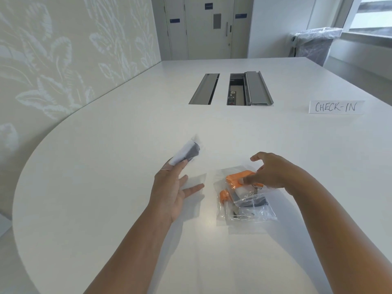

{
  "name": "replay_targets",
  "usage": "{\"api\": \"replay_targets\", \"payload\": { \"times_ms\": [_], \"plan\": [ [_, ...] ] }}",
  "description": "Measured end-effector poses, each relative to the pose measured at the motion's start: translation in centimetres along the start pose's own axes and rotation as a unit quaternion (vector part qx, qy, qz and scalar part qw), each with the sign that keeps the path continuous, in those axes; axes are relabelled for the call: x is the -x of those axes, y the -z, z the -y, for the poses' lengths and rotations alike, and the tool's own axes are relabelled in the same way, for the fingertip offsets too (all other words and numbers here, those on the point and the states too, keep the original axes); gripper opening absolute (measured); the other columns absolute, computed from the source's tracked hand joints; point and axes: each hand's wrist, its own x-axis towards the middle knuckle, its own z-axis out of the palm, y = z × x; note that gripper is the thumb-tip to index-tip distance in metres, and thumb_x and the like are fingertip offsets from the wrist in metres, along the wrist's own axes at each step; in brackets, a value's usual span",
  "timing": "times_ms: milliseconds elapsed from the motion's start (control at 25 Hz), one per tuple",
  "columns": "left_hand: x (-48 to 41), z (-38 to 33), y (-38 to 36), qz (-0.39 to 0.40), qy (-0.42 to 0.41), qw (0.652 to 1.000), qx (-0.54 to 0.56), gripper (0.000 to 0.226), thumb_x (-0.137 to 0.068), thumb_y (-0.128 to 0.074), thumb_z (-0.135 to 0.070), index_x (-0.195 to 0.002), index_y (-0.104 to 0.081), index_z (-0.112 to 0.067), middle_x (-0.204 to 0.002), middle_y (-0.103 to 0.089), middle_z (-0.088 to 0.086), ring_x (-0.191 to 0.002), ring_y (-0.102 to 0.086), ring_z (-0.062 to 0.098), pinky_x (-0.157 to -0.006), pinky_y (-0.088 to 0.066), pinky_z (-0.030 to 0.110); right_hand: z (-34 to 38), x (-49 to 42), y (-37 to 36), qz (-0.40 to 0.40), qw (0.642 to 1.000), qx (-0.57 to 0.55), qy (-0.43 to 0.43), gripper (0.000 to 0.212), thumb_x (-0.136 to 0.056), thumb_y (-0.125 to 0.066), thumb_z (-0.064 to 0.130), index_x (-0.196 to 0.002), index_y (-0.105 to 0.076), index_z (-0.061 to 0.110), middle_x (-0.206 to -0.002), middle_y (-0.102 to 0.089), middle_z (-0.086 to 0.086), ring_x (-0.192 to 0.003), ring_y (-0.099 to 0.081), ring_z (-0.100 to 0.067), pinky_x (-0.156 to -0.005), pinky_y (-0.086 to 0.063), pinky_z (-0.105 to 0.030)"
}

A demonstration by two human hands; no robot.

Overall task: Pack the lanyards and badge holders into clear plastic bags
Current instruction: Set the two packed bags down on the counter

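Handwriting on the white card (336, 107) at two o'clock is reading "CHECK-IN". We are pinching a packed dark-lanyard bag (189, 151) in our left hand (172, 192) fingers; our right hand (269, 171), fingers spread loose, is hovering over the orange-lanyard bags (239, 196) lying on the tabletop (106, 166).

One text can be read: "CHECK-IN", handwritten in dark capital letters on a white card (336, 107) that stands upright on the white surface (127, 145), far right of the view (a hyphen joins the two words). On the doors (209, 28) at the far end of the room sit three small dark blue plates (209, 5), but whatever lettering they carry is too small to make out. The clear bags nearer the camera show a faint dark mark or two; none of it is legible.
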Motion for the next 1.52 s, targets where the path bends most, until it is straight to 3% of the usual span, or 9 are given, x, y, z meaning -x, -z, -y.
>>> {"api": "replay_targets", "payload": {
  "times_ms": [160,240,480,680,880,1040,1160,1280,1520],
  "plan": [
    [0.0,0.2,0.3,0.062,-0.047,0.997,-0.014,0.025,-0.094,-0.06,-0.004,-0.107,-0.076,-0.018,-0.122,-0.069,0.008,-0.104,-0.068,0.042,-0.072,-0.061,0.038,-0.6,-0.6,0.2,-0.002,0.998,-0.059,-0.005,0.092,-0.059,-0.093,0.035,-0.138,-0.048,0.024,-0.126,-0.056,-0.006,-0.112,-0.058,-0.028,-0.097,-0.05,-0.042],
    [-0.1,0.5,0.3,0.079,-0.073,0.994,-0.017,0.029,-0.089,-0.059,0.008,-0.1,-0.078,-0.012,-0.124,-0.067,0.014,-0.121,-0.061,0.034,-0.081,-0.059,0.032,-0.8,-0.8,0.4,0.01,0.993,-0.118,-0.001,0.084,-0.054,-0.095,0.027,-0.128,-0.058,0.019,-0.11,-0.068,-0.009,-0.1,-0.066,-0.03,-0.091,-0.053,-0.042],
    [0.0,-0.2,0.6,0.108,-0.069,0.973,0.191,0.04,-0.08,-0.052,-0.015,-0.109,-0.069,0.007,-0.117,-0.067,0.013,-0.127,-0.057,0.031,-0.099,-0.051,0.051,-0.7,0.1,1.8,0.016,0.942,-0.333,0.043,0.045,-0.058,-0.09,0.003,-0.099,-0.074,0.002,-0.076,-0.074,-0.011,-0.058,-0.066,-0.019,-0.049,-0.049,-0.02],
    [-0.6,0.2,0.7,-0.004,-0.107,0.993,0.05,0.026,-0.083,-0.062,0.01,-0.097,-0.076,-0.007,-0.152,-0.042,0.003,-0.121,-0.061,0.019,-0.086,-0.058,0.037,0.6,0.8,1.2,-0.105,0.83,-0.519,0.175,0.027,-0.052,-0.085,0.001,-0.062,-0.068,0.019,-0.073,-0.074,-0.001,-0.085,-0.069,-0.032,-0.077,-0.057,-0.037],
    [-1.2,1.3,0.9,0.046,-0.087,0.993,-0.07,0.076,-0.06,-0.067,0.01,-0.118,-0.069,-0.04,-0.135,-0.054,0.006,-0.105,-0.067,0.025,-0.082,-0.056,0.032,1.9,1.0,-0.9,-0.243,0.809,-0.365,0.391,0.041,-0.062,-0.081,-0.012,-0.064,-0.071,0.027,-0.084,-0.076,0.005,-0.107,-0.064,-0.022,-0.094,-0.048,-0.029],
    [0.4,0.8,-0.8,0.114,-0.024,0.992,-0.051,0.045,-0.08,-0.05,0.019,-0.108,-0.074,-0.007,-0.104,-0.067,0.013,-0.086,-0.064,0.02,-0.069,-0.056,0.024,2.6,0.5,-3.3,-0.296,0.805,-0.153,0.49,0.039,-0.057,-0.065,-0.011,-0.068,-0.07,0.026,-0.105,-0.073,0.004,-0.117,-0.052,-0.028,-0.096,-0.042,-0.024],
    [0.6,0.4,-0.7,0.112,0.04,0.992,0.042,0.032,-0.09,-0.045,-0.008,-0.083,-0.076,0.0,-0.081,-0.067,0.012,-0.071,-0.06,0.022,-0.063,-0.053,0.027,2.9,0.5,-4.5,-0.268,0.82,-0.128,0.49,0.033,-0.057,-0.056,-0.003,-0.068,-0.075,0.022,-0.112,-0.069,0.007,-0.119,-0.049,-0.027,-0.09,-0.04,-0.013],
    [0.5,0.4,-0.3,0.115,0.055,0.991,0.048,0.057,-0.096,-0.048,-0.049,-0.102,-0.073,0.002,-0.1,-0.072,0.015,-0.09,-0.069,0.03,-0.08,-0.056,0.039,2.8,-0.1,-5.1,-0.244,0.826,-0.122,0.494,0.036,-0.053,-0.054,-0.01,-0.067,-0.076,0.015,-0.114,-0.067,0.008,-0.121,-0.049,-0.026,-0.087,-0.043,-0.013],
    [0.9,1.0,-0.8,0.1,0.031,0.995,-0.008,0.038,-0.084,-0.07,-0.016,-0.119,-0.063,-0.002,-0.117,-0.069,0.023,-0.099,-0.068,0.035,-0.09,-0.053,0.052,2.3,-0.3,-5.1,-0.082,0.841,-0.154,0.512,0.05,-0.06,-0.056,-0.022,-0.081,-0.08,0.016,-0.131,-0.065,0.002,-0.144,-0.037,-0.013,-0.096,-0.052,-0.028]
  ]
}}
